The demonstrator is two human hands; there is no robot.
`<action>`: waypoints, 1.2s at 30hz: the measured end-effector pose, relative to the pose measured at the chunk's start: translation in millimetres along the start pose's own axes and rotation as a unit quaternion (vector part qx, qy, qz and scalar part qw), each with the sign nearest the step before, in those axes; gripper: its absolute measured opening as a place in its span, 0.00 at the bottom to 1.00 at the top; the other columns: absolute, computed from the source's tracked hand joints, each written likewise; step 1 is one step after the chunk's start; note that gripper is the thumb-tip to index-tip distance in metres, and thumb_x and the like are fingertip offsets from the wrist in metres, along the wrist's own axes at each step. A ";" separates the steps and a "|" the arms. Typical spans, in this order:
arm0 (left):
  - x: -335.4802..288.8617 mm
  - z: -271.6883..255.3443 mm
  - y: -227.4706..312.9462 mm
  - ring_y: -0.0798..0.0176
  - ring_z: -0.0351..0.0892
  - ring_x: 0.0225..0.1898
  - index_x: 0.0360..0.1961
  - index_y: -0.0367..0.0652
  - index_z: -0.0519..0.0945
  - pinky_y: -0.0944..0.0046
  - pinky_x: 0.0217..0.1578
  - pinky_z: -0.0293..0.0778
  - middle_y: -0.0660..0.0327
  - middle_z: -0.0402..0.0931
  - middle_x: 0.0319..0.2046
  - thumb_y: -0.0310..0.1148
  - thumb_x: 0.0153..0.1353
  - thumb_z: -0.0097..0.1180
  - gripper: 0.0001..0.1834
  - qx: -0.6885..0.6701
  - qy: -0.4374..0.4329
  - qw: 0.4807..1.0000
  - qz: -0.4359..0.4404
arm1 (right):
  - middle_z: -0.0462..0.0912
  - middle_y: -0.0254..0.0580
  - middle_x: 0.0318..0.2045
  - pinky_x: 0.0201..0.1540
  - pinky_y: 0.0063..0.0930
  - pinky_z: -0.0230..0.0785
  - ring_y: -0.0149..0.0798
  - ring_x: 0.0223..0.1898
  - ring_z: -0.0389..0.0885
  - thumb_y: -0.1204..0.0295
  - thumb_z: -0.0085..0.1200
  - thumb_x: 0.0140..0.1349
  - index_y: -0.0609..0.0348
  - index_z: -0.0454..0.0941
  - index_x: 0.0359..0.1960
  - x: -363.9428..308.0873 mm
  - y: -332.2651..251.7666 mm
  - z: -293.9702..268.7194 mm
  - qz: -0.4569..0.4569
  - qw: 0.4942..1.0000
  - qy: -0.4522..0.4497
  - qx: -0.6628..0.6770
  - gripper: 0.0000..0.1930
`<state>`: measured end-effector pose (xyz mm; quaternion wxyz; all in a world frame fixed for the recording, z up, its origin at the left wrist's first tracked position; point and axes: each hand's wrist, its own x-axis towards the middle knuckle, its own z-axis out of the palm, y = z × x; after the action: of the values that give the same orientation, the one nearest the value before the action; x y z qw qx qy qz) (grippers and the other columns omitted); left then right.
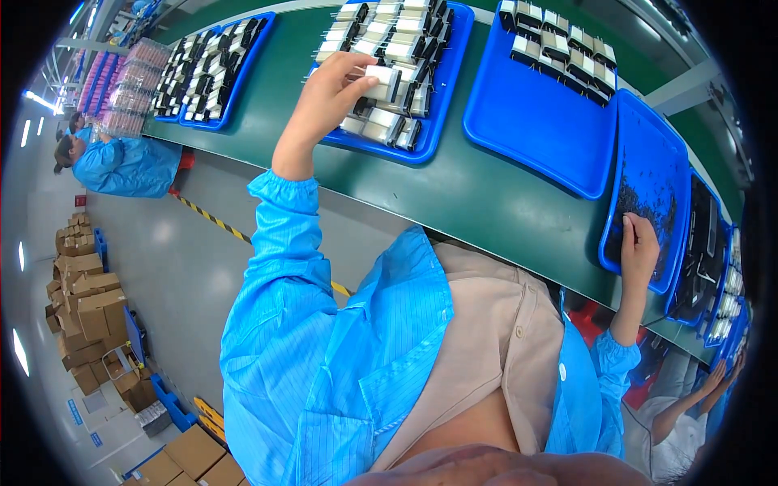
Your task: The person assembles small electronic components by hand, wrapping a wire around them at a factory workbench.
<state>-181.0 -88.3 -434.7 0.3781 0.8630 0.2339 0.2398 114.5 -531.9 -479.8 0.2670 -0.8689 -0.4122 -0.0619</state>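
Observation:
My left hand [328,93] pinches a white block with a black side [379,83] between thumb and fingers. It is over a blue tray [442,121] packed with rows of similar blocks [377,123], several with thin metal pins. To the right, my right hand [641,245] reaches into another blue tray [648,150] strewn with small black parts [644,202]. Its fingertips are pressed together among them; anything between them is too small to make out. Between these two trays lies a blue tray [535,134] with blocks [559,49] at its far end.
The trays rest on a green bench [356,182]. More block trays [215,77] stand at the far left, near a person in a blue gown [121,166]. At right are a tray of black parts [695,259] and another person's hands [717,377]. Cardboard boxes [97,312] fill the left floor.

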 end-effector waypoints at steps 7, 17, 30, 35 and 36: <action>7.4 23.6 -0.8 0.61 0.79 0.41 0.50 0.41 0.78 0.66 0.38 0.77 0.56 0.74 0.46 0.33 0.60 0.60 0.17 0.102 0.078 0.991 0.039 | 0.81 0.47 0.33 0.39 0.31 0.71 0.45 0.34 0.80 0.76 0.55 0.61 0.65 0.79 0.35 0.4 -9.7 -3.6 0.031 0.999 -0.017 0.010 0.05; -4.3 31.9 21.9 0.61 0.78 0.37 0.41 0.43 0.83 0.66 0.35 0.76 0.58 0.75 0.43 0.33 0.54 0.66 0.13 0.129 0.055 0.990 0.028 | 0.82 0.48 0.33 0.40 0.33 0.72 0.47 0.36 0.81 0.77 0.54 0.61 0.65 0.80 0.36 1.0 -0.1 -2.4 -0.042 0.998 0.032 -0.019 0.05; 64.7 135.7 127.8 0.50 0.78 0.42 0.41 0.41 0.81 0.56 0.43 0.74 0.54 0.79 0.38 0.23 0.58 0.54 0.10 0.230 0.054 0.933 0.273 | 0.79 0.47 0.29 0.37 0.40 0.70 0.51 0.34 0.78 0.75 0.55 0.58 0.61 0.79 0.33 -2.1 3.3 -6.0 -0.023 0.998 0.058 0.008 0.04; 136.5 220.9 115.6 0.44 0.77 0.43 0.51 0.44 0.76 0.51 0.45 0.75 0.50 0.75 0.46 0.22 0.57 0.48 0.20 0.292 0.044 0.916 0.273 | 0.78 0.45 0.29 0.38 0.41 0.71 0.50 0.35 0.77 0.73 0.57 0.57 0.60 0.81 0.35 -1.0 -0.6 -11.4 -0.052 0.998 0.023 -0.001 0.06; 148.1 232.1 108.8 0.43 0.77 0.44 0.54 0.46 0.75 0.50 0.47 0.75 0.49 0.73 0.49 0.21 0.56 0.48 0.23 0.317 0.049 0.907 0.273 | 0.77 0.44 0.29 0.38 0.40 0.71 0.48 0.35 0.77 0.74 0.58 0.55 0.59 0.81 0.35 -1.8 2.1 -11.6 -0.067 0.998 0.015 0.004 0.06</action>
<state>95.2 -192.8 -455.5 -0.0078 0.9547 0.0713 0.2888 116.2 -540.1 -471.5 0.2717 -0.8371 -0.4659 -0.0916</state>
